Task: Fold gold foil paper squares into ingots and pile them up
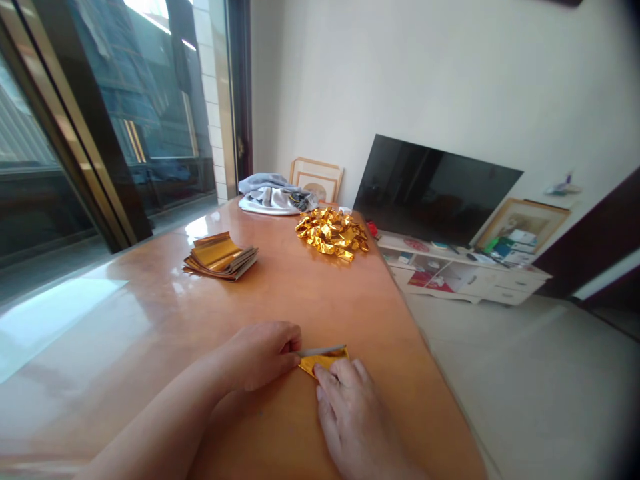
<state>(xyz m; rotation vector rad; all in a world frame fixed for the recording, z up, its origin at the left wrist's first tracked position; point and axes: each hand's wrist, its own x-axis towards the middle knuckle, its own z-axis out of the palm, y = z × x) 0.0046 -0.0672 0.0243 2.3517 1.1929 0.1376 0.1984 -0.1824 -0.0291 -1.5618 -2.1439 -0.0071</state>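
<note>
A partly folded sheet of gold foil paper point(324, 359) lies near the front of the table, with a grey edge raised along its far side. My left hand point(263, 353) pinches its left end between thumb and fingers. From the right, my right hand point(350, 407) bears on the paper with bent fingers, the index fingertip on the gold face and the thumb close to the near edge. The right part of the sheet is hidden under those fingers. Farther off to the left sits a stack of flat gold foil paper point(220, 257). A heap of folded gold foil pieces point(333, 232) is at the far right.
The glossy brown table point(280, 293) has its right edge beyond my right hand. Folded clothes point(275, 195) lie at its far end, before leaning picture frames point(317, 179). A large television point(435, 187) stands on a white cabinet point(465, 273). Sliding glass doors point(135, 100) are on the left.
</note>
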